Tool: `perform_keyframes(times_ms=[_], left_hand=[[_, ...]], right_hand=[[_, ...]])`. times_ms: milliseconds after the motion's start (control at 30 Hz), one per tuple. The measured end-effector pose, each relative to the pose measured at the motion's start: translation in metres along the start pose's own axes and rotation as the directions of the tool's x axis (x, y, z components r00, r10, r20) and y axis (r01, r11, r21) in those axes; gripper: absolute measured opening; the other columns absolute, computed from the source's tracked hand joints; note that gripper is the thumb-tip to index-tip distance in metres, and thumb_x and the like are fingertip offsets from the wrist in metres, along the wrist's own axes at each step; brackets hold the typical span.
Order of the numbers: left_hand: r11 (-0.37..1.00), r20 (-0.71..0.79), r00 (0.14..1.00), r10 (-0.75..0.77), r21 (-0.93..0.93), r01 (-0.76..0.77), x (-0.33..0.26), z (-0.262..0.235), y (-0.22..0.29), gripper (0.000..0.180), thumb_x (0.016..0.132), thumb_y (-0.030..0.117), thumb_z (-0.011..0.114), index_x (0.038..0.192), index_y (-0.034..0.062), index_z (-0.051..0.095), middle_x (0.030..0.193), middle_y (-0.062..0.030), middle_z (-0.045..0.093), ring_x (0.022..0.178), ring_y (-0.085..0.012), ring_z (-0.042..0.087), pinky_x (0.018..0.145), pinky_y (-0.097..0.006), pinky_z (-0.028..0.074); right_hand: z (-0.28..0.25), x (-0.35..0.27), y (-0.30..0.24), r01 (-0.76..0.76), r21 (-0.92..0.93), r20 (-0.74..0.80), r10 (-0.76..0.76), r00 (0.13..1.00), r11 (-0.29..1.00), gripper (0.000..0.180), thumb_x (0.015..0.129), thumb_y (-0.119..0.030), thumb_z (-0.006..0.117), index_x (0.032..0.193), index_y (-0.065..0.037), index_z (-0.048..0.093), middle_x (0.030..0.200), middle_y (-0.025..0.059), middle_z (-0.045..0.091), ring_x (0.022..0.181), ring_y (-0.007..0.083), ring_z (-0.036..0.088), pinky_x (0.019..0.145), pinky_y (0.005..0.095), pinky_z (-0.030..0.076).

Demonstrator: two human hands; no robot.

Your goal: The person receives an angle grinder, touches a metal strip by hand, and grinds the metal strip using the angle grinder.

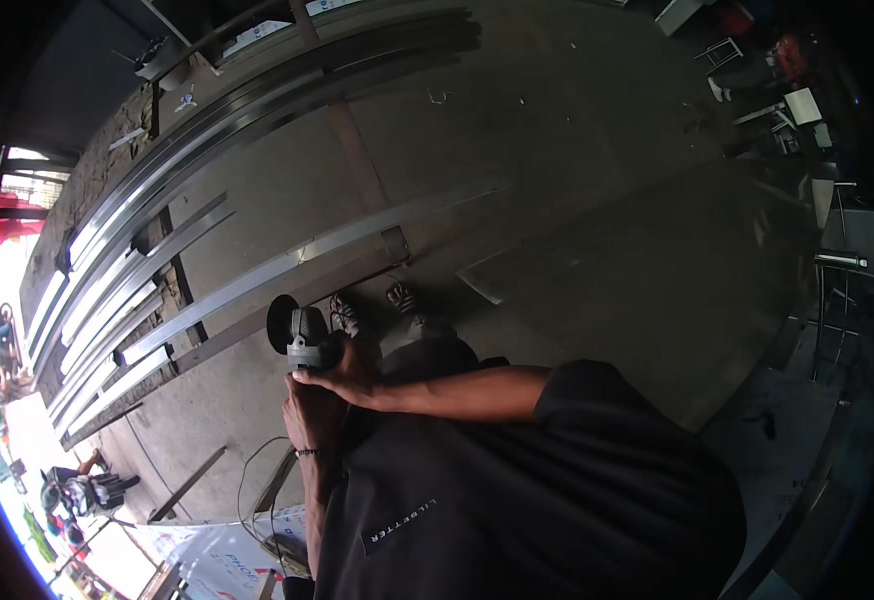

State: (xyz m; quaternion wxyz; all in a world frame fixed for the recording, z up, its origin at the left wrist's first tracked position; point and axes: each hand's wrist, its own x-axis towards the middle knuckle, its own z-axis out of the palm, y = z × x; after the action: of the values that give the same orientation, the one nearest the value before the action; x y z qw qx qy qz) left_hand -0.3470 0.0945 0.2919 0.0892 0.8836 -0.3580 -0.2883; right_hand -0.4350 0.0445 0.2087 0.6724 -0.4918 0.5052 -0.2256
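Note:
I hold an angle grinder [307, 352] in front of my body, above the floor and just left of my feet. Its grey metal head and round dark disc [281, 323] point away from me. My left hand [306, 412], with a dark beaded bracelet at the wrist, is closed at the near side of the tool. My right hand [353, 373] reaches across from the right and grips it just behind the head. Both hands and the dark shirt hide most of the grinder's body. Beyond the disc runs a long silvery metal profile [302, 250], apart from it.
Several long metal profiles [182, 165] lie on supports at the left. My sandalled feet [402, 295] stand near a flat sheet [517, 265]. A thin cable [247, 478] loops at lower left. Metal-framed furniture [837, 262] stands at right; a motorcycle [87, 490] is outside.

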Motion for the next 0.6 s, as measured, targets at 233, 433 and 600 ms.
perform_keyframes(times_ms=[233,433,600], left_hand=[[0.999,-0.052,0.998,0.037,-0.03,-0.039,-0.006,-0.002,0.002,0.052,0.083,0.037,0.079,0.108,0.0012,0.052,0.09,-0.0336,0.071,0.092,-0.0532,0.069,0.075,-0.061,0.054],[0.999,-0.067,0.998,0.02,-0.037,-0.022,-0.009,-0.004,-0.001,0.052,0.083,0.037,0.08,0.109,0.0018,0.052,0.09,-0.033,0.071,0.092,-0.0534,0.069,0.075,-0.061,0.054],[0.999,-0.003,0.999,-0.037,0.005,0.037,-0.007,-0.006,0.001,0.052,0.085,0.039,0.075,0.11,0.0018,0.049,0.09,-0.0349,0.071,0.092,-0.0544,0.069,0.077,-0.062,0.054]], right_hand=[[-0.004,-0.006,-0.012,0.074,-0.069,-0.021,-0.076,0.997,0.995,0.09,0.068,-0.065,0.088,0.117,0.006,0.063,0.11,0.0246,0.073,0.103,0.0373,0.073,0.092,0.0443,0.057],[-0.002,-0.008,-0.015,0.104,-0.058,0.014,-0.103,0.995,0.993,0.088,0.069,-0.064,0.088,0.119,0.005,0.063,0.106,0.0231,0.074,0.1,0.0369,0.074,0.09,0.0442,0.058],[-0.003,-0.007,-0.021,0.152,0.057,-0.032,-0.151,0.988,0.987,0.083,0.069,-0.059,0.09,0.117,0.004,0.064,0.103,0.0185,0.074,0.096,0.0311,0.073,0.089,0.0409,0.058]])
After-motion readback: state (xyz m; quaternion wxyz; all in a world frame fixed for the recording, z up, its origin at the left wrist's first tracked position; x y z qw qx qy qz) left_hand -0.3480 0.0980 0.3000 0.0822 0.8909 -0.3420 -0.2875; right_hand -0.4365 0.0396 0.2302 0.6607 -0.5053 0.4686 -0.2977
